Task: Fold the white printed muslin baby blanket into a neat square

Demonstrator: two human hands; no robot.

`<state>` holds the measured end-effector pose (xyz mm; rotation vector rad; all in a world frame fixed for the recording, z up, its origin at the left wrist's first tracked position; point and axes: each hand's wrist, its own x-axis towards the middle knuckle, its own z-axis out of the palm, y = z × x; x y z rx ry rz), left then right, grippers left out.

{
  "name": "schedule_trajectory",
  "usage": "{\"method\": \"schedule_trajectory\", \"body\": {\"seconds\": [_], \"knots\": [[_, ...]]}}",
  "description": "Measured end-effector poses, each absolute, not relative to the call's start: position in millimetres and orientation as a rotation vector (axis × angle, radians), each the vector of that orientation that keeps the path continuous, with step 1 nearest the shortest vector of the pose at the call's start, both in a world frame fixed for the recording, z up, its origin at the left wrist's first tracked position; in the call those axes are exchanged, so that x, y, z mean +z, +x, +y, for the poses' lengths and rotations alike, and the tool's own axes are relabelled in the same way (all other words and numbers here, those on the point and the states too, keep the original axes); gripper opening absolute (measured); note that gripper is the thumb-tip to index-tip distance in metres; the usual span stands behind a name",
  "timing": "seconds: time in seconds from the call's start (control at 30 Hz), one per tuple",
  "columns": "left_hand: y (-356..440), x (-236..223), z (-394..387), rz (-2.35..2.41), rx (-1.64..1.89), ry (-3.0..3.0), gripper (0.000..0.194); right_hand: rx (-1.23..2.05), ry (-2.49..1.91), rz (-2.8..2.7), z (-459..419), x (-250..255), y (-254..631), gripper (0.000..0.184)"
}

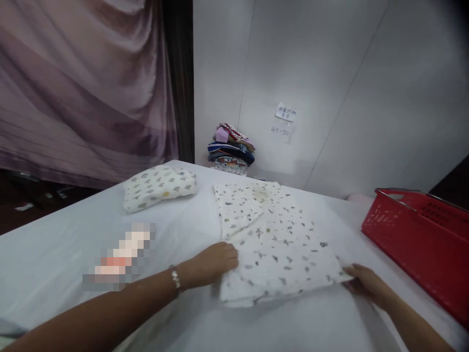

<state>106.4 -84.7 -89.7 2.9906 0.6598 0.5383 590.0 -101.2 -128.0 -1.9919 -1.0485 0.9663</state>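
Head view: Two bare hands gripped a white printed cloth point(278, 244) laid out across a white-covered surface point(183, 239).

Left hand point(216, 261): Fingers curled closed on the cloth's left side, close to its near edge; a pale bracelet point(176, 279) circled the wrist.

Right hand point(362, 281): Thumb and fingers pinched the near right corner, well apart from the left hand.

Printed cloth: It lay between the two hands and stretched away beyond them, small motifs scattered over it. Layers overlapped on its left side, its near edge looked slightly raised, and a faint yellowish patch marked the far end.

Pillow-shaped bundle point(159, 188): White with grey print, it rested beyond the left forearm, left of the cloth and apart from it.

Red basket point(414, 249): Its perforated side stood to the right, past the right hand.

Clothes stack point(231, 151): Folded garments were piled beyond the surface's far edge, by a pale wall point(322, 98).

Wall note point(284, 129): Handwriting read "45-50."

Curtain point(91, 88): Pinkish-purple fabric hung at left.
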Motion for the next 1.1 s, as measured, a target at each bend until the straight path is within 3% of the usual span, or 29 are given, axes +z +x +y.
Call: {"method": "schedule_trajectory", "body": {"seconds": [0.07,0.13,0.27,0.43,0.57,0.67,0.8,1.0,1.1], "knots": [[75.6,-92.2,-99.3,0.672,0.468,2.934,0.028,1.225,-1.888,-0.967,-138.7,-137.4,568.8,0.028],[57.0,-100.4,-112.7,0.694,0.419,2.881,0.029,1.269,-1.904,-0.930,-164.9,-143.9,554.6,0.032],[45.5,-122.6,-132.5,0.860,0.524,2.806,0.024,1.000,-2.162,-1.026,-178.4,-155.3,559.6,0.043],[46.3,-143.5,-154.2,1.105,0.666,2.712,0.031,0.487,-2.367,-1.633,-154.2,-161.0,586.3,0.047],[52.4,-151.2,-178.3,1.487,0.911,2.363,0.051,0.139,-2.006,-2.021,-145.1,-145.9,541.9,0.052],[60.6,-152.5,-195.2,1.658,1.039,1.922,0.052,0.370,-1.745,-2.177,-152.4,-131.8,464.8,0.042],[73.5,-149.7,-209.1,1.525,1.130,1.265,0.051,0.536,-1.165,-2.426,-166.8,-121.0,364.2,0.036],[82.0,-137.9,-218.6,1.337,1.178,0.804,0.063,0.456,-0.830,-2.595,-172.6,-124.8,282.5,0.062],[82.5,-131.9,-222.2,1.243,1.151,0.741,0.059,0.521,-0.830,-2.571,-172.0,-129.9,265.8,0.047]]}}
